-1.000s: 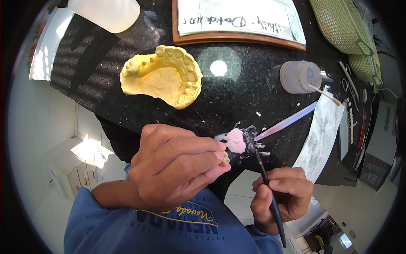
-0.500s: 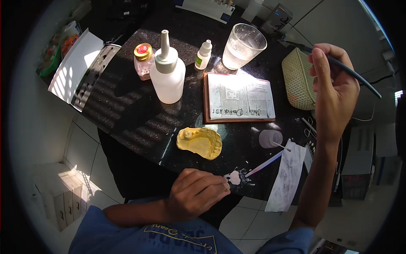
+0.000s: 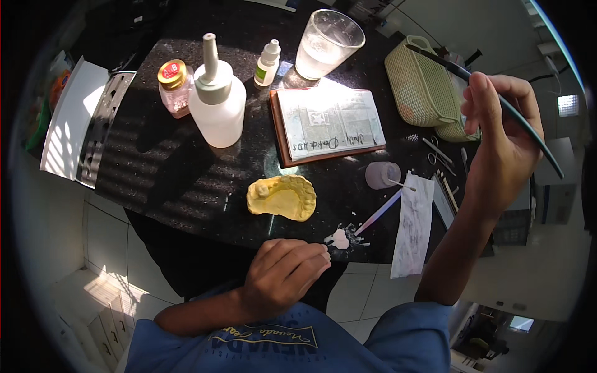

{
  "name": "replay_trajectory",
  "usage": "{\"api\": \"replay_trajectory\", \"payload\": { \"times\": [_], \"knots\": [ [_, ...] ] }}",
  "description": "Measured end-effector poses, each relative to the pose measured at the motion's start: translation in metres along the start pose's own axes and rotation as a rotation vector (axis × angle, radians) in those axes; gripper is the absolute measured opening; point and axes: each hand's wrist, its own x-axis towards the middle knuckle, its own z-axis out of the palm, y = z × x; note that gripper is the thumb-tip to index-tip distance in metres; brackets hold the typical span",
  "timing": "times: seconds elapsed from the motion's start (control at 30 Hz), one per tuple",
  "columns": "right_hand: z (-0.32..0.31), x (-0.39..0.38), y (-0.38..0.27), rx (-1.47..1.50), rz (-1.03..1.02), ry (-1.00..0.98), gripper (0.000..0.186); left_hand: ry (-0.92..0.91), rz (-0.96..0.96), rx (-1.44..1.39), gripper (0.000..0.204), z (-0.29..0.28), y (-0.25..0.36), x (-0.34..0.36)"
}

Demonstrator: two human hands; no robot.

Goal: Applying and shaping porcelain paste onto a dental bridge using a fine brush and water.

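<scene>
My left hand (image 3: 283,273) is pinched near the counter's front edge, on a small tooth-coloured piece mostly hidden by its fingers. My right hand (image 3: 497,133) is raised at the right, closed on a slim dark brush (image 3: 529,128), its tip near the woven basket. Beside my left fingers lies pale pink paste (image 3: 341,239) with white smears and a pastel stick (image 3: 379,211) at its edge. A yellow dental cast (image 3: 281,199) rests behind my left hand. A smudged paper strip (image 3: 410,242) and a small translucent cup (image 3: 379,175) with a swab (image 3: 403,185) are to the right.
A squeeze bottle (image 3: 217,118), pink jar (image 3: 175,93), dropper bottle (image 3: 267,65), glass of liquid (image 3: 317,53) and open book (image 3: 326,124) stand or lie behind. A woven basket (image 3: 410,87) and metal tools (image 3: 438,155) are at the right, a white open box (image 3: 68,143) at the left.
My right hand has risen from the paste to beside the basket, still holding the brush, and has shifted slightly since. My left hand remains low by the paste. The camera view has tilted and widened.
</scene>
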Motion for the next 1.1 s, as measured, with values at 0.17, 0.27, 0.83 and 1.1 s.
{"api": "replay_trajectory", "payload": {
  "times": [0.17, 0.27, 0.83, 1.1],
  "knots": [
    [-0.072, -0.106, -0.004, -0.078, 0.133, 0.158, 0.013, -0.045, -0.008, -0.06, 0.03, -0.001, 0.004, 0.009],
    [-0.088, -0.167, 0.012, -0.197, 0.432, 0.113, 0.012, -0.054, -0.049, -0.083, 0.028, -0.001, 0.007, 0.013],
    [-0.063, -0.216, 0.003, 0.019, 0.364, -0.097, 0.018, -0.123, -0.196, -0.136, 0.032, -0.002, 0.019, 0.019],
    [-0.074, -0.228, 0.015, -0.251, 0.307, 0.04, 0.017, -0.113, -0.204, -0.131, 0.034, 0.003, 0.021, 0.016]
  ]
}}
